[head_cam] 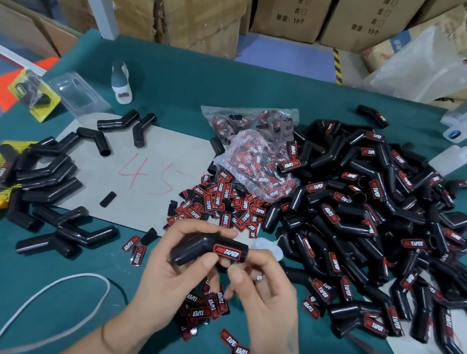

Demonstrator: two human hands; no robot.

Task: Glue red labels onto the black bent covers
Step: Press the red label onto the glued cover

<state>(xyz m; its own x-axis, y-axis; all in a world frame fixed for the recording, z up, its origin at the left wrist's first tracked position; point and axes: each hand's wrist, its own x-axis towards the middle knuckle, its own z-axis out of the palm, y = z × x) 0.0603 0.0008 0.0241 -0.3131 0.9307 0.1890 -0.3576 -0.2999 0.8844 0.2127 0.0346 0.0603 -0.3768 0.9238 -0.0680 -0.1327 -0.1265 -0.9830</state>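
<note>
Left hand (176, 263) grips a black cover (200, 249) above the counter (180, 80); red label (226, 252) on it. Right hand (265, 291) fingers curl at the cover's end, grip unclear. Labelled pile (374, 220) lies right of the cover.

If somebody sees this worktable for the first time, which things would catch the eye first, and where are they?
First, the big heap of black bent plastic covers with red labels, filling the right half of the green table. Next, in the near centre, the left hand grips one labelled black bent cover, and the right hand is at its end. Behind them lies a scatter of loose red labels.
</note>
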